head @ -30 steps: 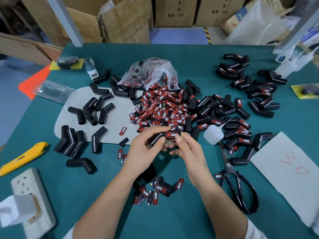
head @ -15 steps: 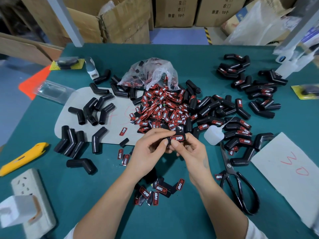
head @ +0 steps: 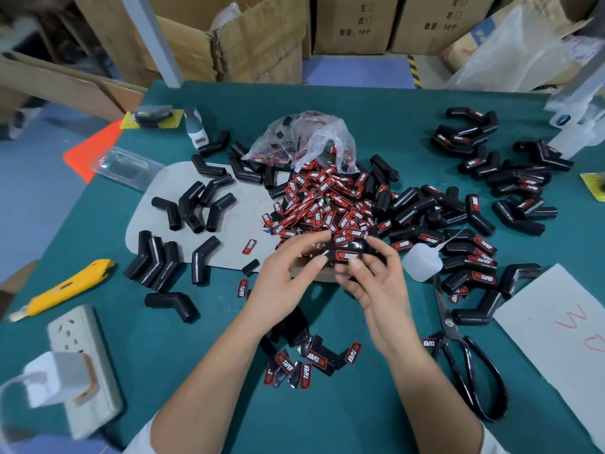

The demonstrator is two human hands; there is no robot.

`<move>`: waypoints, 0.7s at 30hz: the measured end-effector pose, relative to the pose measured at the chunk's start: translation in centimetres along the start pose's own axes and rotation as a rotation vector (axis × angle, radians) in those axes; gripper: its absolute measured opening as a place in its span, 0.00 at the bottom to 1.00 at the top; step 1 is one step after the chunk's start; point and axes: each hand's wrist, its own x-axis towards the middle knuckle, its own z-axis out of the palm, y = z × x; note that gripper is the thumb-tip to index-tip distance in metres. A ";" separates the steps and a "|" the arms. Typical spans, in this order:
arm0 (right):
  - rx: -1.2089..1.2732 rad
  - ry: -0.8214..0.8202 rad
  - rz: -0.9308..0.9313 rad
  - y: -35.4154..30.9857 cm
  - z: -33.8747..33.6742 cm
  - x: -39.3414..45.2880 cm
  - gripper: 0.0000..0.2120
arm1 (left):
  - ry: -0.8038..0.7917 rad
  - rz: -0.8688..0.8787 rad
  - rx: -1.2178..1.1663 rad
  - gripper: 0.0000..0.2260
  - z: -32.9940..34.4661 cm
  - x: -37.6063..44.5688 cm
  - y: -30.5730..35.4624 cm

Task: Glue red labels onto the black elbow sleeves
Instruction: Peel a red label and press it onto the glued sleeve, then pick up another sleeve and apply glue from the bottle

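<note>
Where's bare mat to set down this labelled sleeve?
Bare mat lies between the lone sleeve and loose labels, and at the far edge behind the bag. Crowded: label pile, finished sleeves by the scissors.

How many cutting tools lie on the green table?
2: a yellow utility knife near the left edge, and black-handled scissors right of the hands. Others could be hidden under the piles.

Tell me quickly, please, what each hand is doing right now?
Left hand: open, fingers relaxed beside the sleeve, holding nothing.
Right hand: pinches the labelled sleeve.
</note>
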 end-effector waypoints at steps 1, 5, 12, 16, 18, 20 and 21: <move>0.089 0.001 0.019 -0.2 -0.2 0.1 0.24 | 0.037 0.024 0.032 0.16 -0.5 0.2 0.1; 0.352 -0.041 0.030 -1.2 -1.3 0.6 0.25 | 0.351 0.101 0.413 0.13 -4.6 0.8 -0.9; 0.319 -0.125 0.083 -0.2 -1.2 0.4 0.23 | 0.311 -0.415 1.117 0.17 -11.5 -0.6 -3.3; 0.301 -0.154 0.043 -0.3 -1.4 0.9 0.24 | 0.212 -0.447 1.138 0.14 -11.4 -0.6 -3.4; 0.317 -0.148 0.030 -0.6 -1.5 1.0 0.27 | 0.280 -0.348 1.096 0.13 -11.0 -0.6 -3.0; 0.317 -0.151 0.025 -0.8 -1.3 0.9 0.29 | 0.375 -0.231 0.970 0.13 -10.3 -0.5 -2.5; 0.284 -0.145 0.028 -0.9 -1.1 0.8 0.29 | 0.392 -0.183 0.869 0.13 -9.8 -0.4 -2.3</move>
